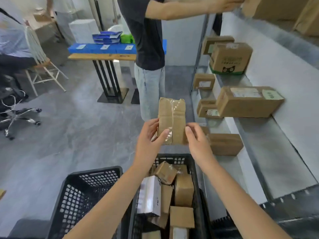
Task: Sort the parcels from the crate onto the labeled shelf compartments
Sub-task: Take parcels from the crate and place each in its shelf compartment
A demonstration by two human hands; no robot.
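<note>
Hands are both closed on one flat brown cardboard parcel (pixel 172 119), which is held upright in the air. The left hand (pixel 148 137) is wrapped round its lower left edge, with the thumb laid across the front and the fingers tucked behind. The right hand (pixel 198 142) is pinched on the lower right edge, thumb in front. A strip of clear glossy tape is seen running down the parcel's face.

Directly below the hands, a black perforated plastic crate (pixel 172 159) is filled with further parcels. Among them are a white-wrapped packet (pixel 150 195), its print too blurred to be read, and several plain brown boxes (pixel 183 190). Just beside it, to the lower left of the left hand, a second black perforated crate (pixel 82 192) is placed.

To the right of the right hand, a grey metal shelf unit (pixel 259 152) is loaded with cartons. A plain brown carton (pixel 226 144) lies nearest the right hand. Above it a long brown carton (pixel 248 102) is marked with a white shipping label and a pale green sticker, whose handwriting cannot be read. Higher still, a squarer carton (pixel 229 57) is printed with a black cat face above a green band; its lettering is blurred.

Beyond the hands, a person in a black T-shirt and pale jeans (pixel 148 40) is seen reaching toward the top shelf.
</note>
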